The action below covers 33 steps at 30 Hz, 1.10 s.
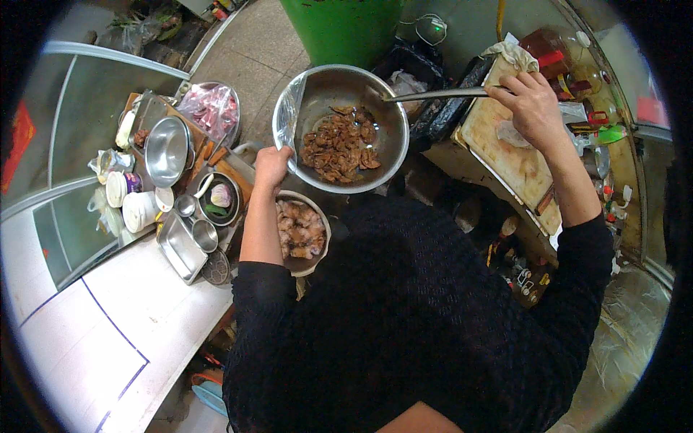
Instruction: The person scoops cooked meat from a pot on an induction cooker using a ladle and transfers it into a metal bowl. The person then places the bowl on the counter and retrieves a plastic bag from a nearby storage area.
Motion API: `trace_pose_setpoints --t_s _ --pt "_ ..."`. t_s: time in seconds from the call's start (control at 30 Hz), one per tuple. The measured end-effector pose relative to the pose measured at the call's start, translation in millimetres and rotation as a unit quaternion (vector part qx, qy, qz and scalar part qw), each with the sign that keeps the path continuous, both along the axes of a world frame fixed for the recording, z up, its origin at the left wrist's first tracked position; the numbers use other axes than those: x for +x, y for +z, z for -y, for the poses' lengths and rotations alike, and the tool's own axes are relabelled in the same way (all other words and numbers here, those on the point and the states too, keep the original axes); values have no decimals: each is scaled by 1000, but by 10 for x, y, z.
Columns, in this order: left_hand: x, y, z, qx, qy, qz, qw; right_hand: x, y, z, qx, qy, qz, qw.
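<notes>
A large stainless steel bowl (395, 146) is in front of my body, with browned, sauce-coated food pieces (341, 143) lying in its bottom. My left hand (273, 168) grips the bowl's left rim, where clear plastic film (287, 116) covers a strip of the side. In my right hand (522, 103) is the end of a long metal utensil (438, 94). It reaches over the bowl's right rim, and its far tip is at the inner wall, above the food. What kind of utensil it is cannot be made out.
Below my left forearm stands a pot (325, 238) of pale chunks in liquid. Left are a bag of raw meat (208, 111), metal bowls (168, 151) and white tubs (139, 210). A stained cutting board (503, 146) and bottles (547, 54) flank the right; a green bin (346, 32) stands beyond.
</notes>
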<state>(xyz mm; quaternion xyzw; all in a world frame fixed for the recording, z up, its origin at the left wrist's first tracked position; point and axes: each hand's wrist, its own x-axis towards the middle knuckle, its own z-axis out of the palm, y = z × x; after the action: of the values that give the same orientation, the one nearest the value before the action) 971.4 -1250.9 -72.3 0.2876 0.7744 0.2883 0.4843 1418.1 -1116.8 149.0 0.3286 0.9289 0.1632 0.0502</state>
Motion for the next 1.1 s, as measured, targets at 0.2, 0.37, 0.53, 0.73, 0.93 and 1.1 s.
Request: trace_pose_setpoints --t_s 0.2,0.37,0.53,0.73,0.93,1.1 --pt "-125 -299 87 -2 14 -42 999 287 180 58 55 -24 -3 998" --pt "-183 -445 234 36 7 -80 996 578 -39 177 -19 -182 -39 982" --pt "-143 -340 456 -7 -7 -134 991 869 -536 474 -110 -312 -180 926" --pt "-50 -246 686 -41 108 -70 991 743 -1126 971 -355 -474 -404 697" --pt "-95 -336 898 23 211 71 975 420 -1274 1303 -478 -504 -442 568" --pt "-167 -126 1013 90 232 134 959 358 -1210 1359 -510 -497 -481 512"
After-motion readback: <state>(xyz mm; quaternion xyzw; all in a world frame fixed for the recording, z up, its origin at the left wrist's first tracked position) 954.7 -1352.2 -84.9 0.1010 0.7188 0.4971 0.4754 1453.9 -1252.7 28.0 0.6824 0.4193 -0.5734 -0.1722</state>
